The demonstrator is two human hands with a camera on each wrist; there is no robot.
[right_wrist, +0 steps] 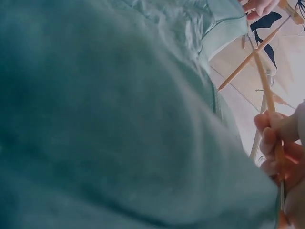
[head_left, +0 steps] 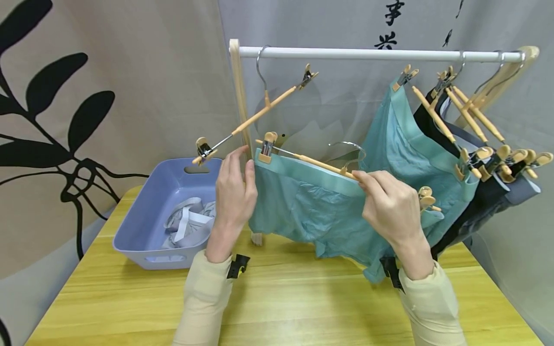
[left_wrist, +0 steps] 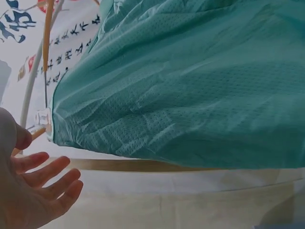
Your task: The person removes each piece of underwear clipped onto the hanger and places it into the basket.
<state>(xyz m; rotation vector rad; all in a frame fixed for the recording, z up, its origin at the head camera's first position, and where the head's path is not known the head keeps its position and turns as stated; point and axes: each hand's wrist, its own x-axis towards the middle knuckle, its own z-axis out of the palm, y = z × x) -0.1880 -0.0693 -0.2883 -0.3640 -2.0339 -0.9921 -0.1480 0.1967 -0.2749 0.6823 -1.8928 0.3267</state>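
Note:
Teal boxer briefs (head_left: 311,206) hang by the waistband from a wooden clip hanger (head_left: 320,166). My right hand (head_left: 391,206) grips the hanger's bar right of its hook, and the right wrist view shows the fingers curled round that bar (right_wrist: 270,95). My left hand (head_left: 235,192) is beside the left clip (head_left: 267,146), which bites the waistband corner. In the left wrist view, the fingers (left_wrist: 52,179) of that hand are spread and loosely bent, holding nothing. The right clip (head_left: 426,197) shows just past my right hand, partly hidden by it.
A bare clip hanger (head_left: 264,110) hangs tilted from the white rail (head_left: 346,54), above my left hand. More briefs, teal (head_left: 398,139) and dark, hang on hangers at the right. A blue basin (head_left: 143,221) with grey-white garments (head_left: 192,223) stands on the wooden table (head_left: 303,307) at left.

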